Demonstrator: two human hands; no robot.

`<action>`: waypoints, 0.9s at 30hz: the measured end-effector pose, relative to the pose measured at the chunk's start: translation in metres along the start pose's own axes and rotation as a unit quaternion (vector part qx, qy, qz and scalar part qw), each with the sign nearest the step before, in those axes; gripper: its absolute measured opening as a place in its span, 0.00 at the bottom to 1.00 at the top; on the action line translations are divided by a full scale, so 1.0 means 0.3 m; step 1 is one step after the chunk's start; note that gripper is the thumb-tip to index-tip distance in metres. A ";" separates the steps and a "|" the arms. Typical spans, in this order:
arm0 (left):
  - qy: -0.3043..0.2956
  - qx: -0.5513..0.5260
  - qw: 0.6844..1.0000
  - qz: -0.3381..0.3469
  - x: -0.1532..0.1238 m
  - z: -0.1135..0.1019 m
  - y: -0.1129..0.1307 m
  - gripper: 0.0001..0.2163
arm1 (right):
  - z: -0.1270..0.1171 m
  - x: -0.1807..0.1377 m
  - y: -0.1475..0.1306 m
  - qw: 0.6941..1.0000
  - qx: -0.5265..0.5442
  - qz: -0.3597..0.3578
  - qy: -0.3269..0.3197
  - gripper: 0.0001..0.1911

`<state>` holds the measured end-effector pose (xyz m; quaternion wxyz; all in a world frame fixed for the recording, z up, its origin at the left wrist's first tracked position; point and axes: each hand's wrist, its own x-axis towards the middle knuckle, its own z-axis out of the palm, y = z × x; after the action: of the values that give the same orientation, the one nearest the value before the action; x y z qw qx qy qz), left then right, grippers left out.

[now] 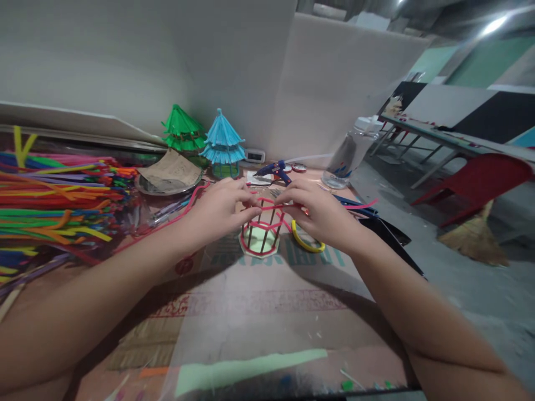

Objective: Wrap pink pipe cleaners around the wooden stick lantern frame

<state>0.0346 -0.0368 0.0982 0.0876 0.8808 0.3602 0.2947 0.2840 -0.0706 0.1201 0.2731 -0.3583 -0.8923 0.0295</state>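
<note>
A small open frame of dark upright sticks and red pipe cleaner stands on a pale green base in the middle of the table. My left hand pinches the red pipe cleaner at the frame's top left. At the top right, my right hand pinches the same strand, whose loose end trails off to the right. Both hands are closed on it, fingertips nearly meeting above the frame.
A big pile of coloured pipe cleaners fills the left. Green and blue pagoda models stand at the back, beside a blue glue gun and a plastic bottle. A yellow ring lies right of the frame. A red chair stands off the table.
</note>
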 end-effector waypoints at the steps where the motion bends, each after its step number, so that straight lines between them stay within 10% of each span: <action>1: -0.002 0.000 1.000 0.001 0.000 -0.001 0.000 0.11 | -0.010 -0.001 0.004 1.000 -0.002 -0.002 -0.002 0.11; 20: -0.031 0.023 0.999 0.004 -0.003 -0.008 0.002 0.15 | -0.071 0.003 0.010 0.993 -0.017 0.065 -0.096 0.08; 27: -0.025 -0.017 0.998 -0.061 0.012 -0.115 -0.008 0.21 | -0.066 0.006 0.011 0.991 -0.020 0.072 -0.108 0.08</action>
<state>0.0151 -0.0346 0.1268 0.1292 0.8625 0.4062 0.2729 0.2952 -0.0699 0.1368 0.1652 -0.4216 -0.8889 0.0698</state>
